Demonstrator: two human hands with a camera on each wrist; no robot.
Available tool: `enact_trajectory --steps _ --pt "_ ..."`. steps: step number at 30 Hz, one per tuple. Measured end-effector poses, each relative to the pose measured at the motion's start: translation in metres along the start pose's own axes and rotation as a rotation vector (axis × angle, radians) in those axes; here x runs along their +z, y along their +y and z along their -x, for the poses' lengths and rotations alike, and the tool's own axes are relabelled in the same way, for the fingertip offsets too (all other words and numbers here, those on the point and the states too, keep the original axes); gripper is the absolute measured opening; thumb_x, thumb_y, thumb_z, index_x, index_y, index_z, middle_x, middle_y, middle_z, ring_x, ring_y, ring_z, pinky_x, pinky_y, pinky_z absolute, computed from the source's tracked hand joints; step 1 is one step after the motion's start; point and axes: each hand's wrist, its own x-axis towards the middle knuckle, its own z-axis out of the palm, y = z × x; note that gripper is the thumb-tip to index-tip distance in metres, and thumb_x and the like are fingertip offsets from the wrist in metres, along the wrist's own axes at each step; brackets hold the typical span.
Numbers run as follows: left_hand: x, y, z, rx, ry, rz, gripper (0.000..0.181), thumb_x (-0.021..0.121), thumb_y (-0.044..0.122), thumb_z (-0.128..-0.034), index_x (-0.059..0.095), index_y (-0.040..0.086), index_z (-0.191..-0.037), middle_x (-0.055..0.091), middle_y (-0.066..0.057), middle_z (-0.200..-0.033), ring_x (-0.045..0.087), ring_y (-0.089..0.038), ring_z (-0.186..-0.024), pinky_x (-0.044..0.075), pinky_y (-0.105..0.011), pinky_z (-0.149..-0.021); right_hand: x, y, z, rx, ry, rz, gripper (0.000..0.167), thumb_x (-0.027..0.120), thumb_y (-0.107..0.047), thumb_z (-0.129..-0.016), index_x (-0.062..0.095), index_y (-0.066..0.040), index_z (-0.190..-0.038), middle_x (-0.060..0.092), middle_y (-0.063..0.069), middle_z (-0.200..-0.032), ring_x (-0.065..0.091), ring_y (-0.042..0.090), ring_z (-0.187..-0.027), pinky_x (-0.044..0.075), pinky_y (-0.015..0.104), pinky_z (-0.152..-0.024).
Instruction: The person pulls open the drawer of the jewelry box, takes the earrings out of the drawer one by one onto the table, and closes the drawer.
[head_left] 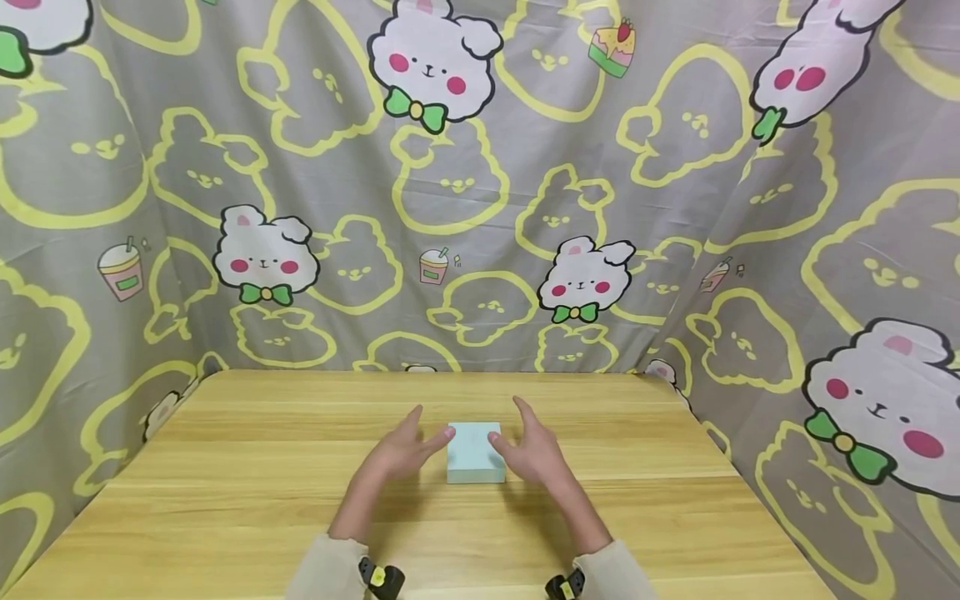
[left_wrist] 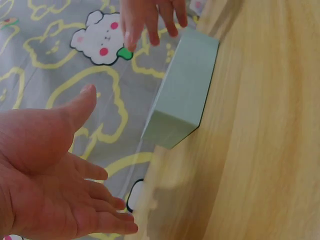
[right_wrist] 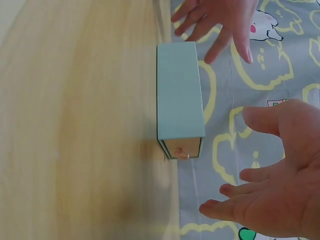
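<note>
A pale blue-green box (head_left: 476, 454) lies flat on the wooden table between both hands. My left hand (head_left: 397, 452) hovers at its left side, fingers spread and holding nothing. On the opposite side my right hand (head_left: 536, 452) is held the same way, thumb toward the box. In the left wrist view a gap shows between the left hand (left_wrist: 60, 180) and the box (left_wrist: 182, 82). The right wrist view shows the box's end (right_wrist: 175, 146) facing the right hand, tan inside a green outer shell, with a small pinkish loop (right_wrist: 182, 153) on it. The right hand (right_wrist: 280, 185) is apart from it.
The wooden table (head_left: 247, 517) extends around the box on all sides. Behind it and at both sides hangs a grey curtain (head_left: 480, 200) printed with white rabbits and yellow outlines. Dark wrist cameras (head_left: 384, 578) are strapped at the cream sleeves (head_left: 328, 568).
</note>
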Motion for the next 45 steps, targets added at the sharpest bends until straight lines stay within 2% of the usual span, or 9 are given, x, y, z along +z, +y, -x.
enact_trajectory --steps 4,9,14,23,32,39,45 --pt "0.008 0.001 -0.002 0.002 0.012 0.017 0.097 0.054 0.064 -0.0971 0.022 -0.005 -0.159 0.040 -0.035 -0.153 0.038 -0.054 -0.141 0.034 -0.067 -0.112 0.003 0.001 0.000 0.017 -0.021 -0.016 0.078 0.068 -0.040 -0.095 0.034 -0.003 -0.155 0.047 0.030 -0.150 0.051 0.053 -0.131 0.044 0.064 -0.104" --pt "0.017 0.002 -0.005 0.018 0.036 0.038 0.092 0.055 0.059 -0.0987 0.026 -0.005 -0.157 0.040 -0.035 -0.153 0.039 -0.054 -0.140 0.035 -0.067 -0.112 0.007 0.004 -0.001 0.010 -0.055 -0.040 0.076 0.067 -0.038 -0.097 0.035 0.002 -0.153 0.048 0.032 -0.148 0.054 0.052 -0.128 0.046 0.063 -0.102" --pt "0.023 0.004 -0.005 0.017 0.031 0.037 0.085 0.059 0.050 -0.0999 0.029 -0.007 -0.155 0.041 -0.034 -0.153 0.039 -0.054 -0.141 0.034 -0.066 -0.112 0.011 0.007 -0.001 0.028 -0.082 -0.056 0.074 0.065 -0.035 -0.098 0.034 0.002 -0.154 0.051 0.032 -0.145 0.051 0.050 -0.132 0.044 0.063 -0.105" --pt "0.034 0.007 -0.008 0.013 0.041 0.039 0.077 0.064 0.040 -0.0994 0.035 -0.007 -0.152 0.045 -0.033 -0.150 0.042 -0.053 -0.138 0.038 -0.066 -0.110 0.011 0.006 -0.001 0.041 -0.118 -0.087 0.069 0.065 -0.022 -0.098 0.034 0.006 -0.152 0.058 0.033 -0.136 0.057 0.048 -0.126 0.048 0.060 -0.102" --pt "0.038 0.007 -0.009 0.027 0.053 0.041 0.077 0.068 0.033 -0.0976 0.034 -0.010 -0.151 0.049 -0.034 -0.145 0.047 -0.052 -0.135 0.041 -0.064 -0.108 0.013 0.010 0.000 0.009 -0.208 -0.096 0.073 0.066 -0.022 -0.098 0.030 0.009 -0.153 0.051 0.037 -0.142 0.054 0.049 -0.130 0.047 0.060 -0.104" --pt "0.040 0.006 -0.007 0.039 0.041 0.042 0.076 0.070 0.030 -0.0968 0.034 -0.008 -0.152 0.051 -0.032 -0.145 0.049 -0.052 -0.133 0.043 -0.065 -0.105 0.016 0.011 -0.001 -0.008 -0.210 -0.099 0.069 0.066 -0.023 -0.098 0.035 0.010 -0.151 0.053 0.034 -0.140 0.056 0.048 -0.128 0.048 0.059 -0.102" --pt "0.043 0.006 -0.007 0.045 0.055 0.018 0.077 0.073 0.027 -0.0945 0.035 -0.009 -0.151 0.053 -0.031 -0.144 0.050 -0.050 -0.133 0.044 -0.064 -0.105 0.017 0.011 -0.001 -0.011 -0.214 -0.106 0.067 0.066 -0.022 -0.098 0.038 0.009 -0.150 0.051 0.033 -0.144 0.054 0.049 -0.129 0.049 0.058 -0.102"
